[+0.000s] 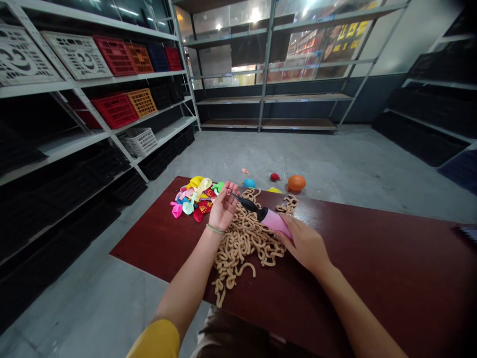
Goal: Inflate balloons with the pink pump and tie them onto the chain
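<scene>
In my right hand (303,243) is a balloon pump with a pink barrel (276,223) and a black tapered nozzle (244,201), tilted up toward the left. My left hand (222,206), palm up, has its thumb and fingers closed together at the nozzle's tip. A small pink bit shows between those fingertips, too small to name surely. Beneath both hands spreads a heap of tan, curled, worm-like pieces (238,243) on the dark red table (149,248). Left of my left hand lies a pile of uninflated balloons (194,196) in many colours.
Beyond the table's far edge, an orange balloon (296,183), a blue one (249,183) and a small red one (275,177) lie on the grey floor. Shelves with plastic crates (115,110) stand along the left; another rack (263,99) stands at the back.
</scene>
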Tool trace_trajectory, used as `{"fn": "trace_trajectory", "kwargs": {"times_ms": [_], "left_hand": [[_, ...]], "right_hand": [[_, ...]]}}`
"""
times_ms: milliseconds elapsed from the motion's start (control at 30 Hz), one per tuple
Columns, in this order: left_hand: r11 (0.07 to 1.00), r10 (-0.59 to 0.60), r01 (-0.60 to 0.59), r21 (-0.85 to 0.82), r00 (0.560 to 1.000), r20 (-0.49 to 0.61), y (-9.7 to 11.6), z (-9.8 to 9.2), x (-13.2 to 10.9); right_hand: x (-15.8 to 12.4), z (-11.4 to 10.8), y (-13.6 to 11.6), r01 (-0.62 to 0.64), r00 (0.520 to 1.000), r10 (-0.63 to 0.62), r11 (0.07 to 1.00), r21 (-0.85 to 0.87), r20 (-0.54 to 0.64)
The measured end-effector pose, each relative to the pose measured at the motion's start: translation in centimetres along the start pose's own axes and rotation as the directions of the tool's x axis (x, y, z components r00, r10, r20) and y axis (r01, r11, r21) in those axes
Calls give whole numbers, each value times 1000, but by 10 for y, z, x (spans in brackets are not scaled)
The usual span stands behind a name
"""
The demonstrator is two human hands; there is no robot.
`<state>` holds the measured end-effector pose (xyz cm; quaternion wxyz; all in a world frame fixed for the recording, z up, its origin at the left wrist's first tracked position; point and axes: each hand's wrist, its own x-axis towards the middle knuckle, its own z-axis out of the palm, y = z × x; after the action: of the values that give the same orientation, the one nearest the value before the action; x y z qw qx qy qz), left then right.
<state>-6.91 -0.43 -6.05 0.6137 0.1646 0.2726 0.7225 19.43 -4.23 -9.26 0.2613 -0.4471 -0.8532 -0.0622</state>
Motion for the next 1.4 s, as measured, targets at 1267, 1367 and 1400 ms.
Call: {"fn": "trace_trajectory", "kwargs": {"times_ms": [1267,1367,1400], "left_hand": [[947,214,-225,230,974,71,-22,11,-10],[937,317,-305,173,947,-50,-27,13,-11],[935,332,-314,166,939,-92,-29,14,-12]], "right_hand": [[1,-2,-8,0,1000,-3,994,-107,-25],[2,-1,-15,9,999,-14,992,-122,-40],[2,-1,-17,10,999,-15,992,-125,-45]]}}
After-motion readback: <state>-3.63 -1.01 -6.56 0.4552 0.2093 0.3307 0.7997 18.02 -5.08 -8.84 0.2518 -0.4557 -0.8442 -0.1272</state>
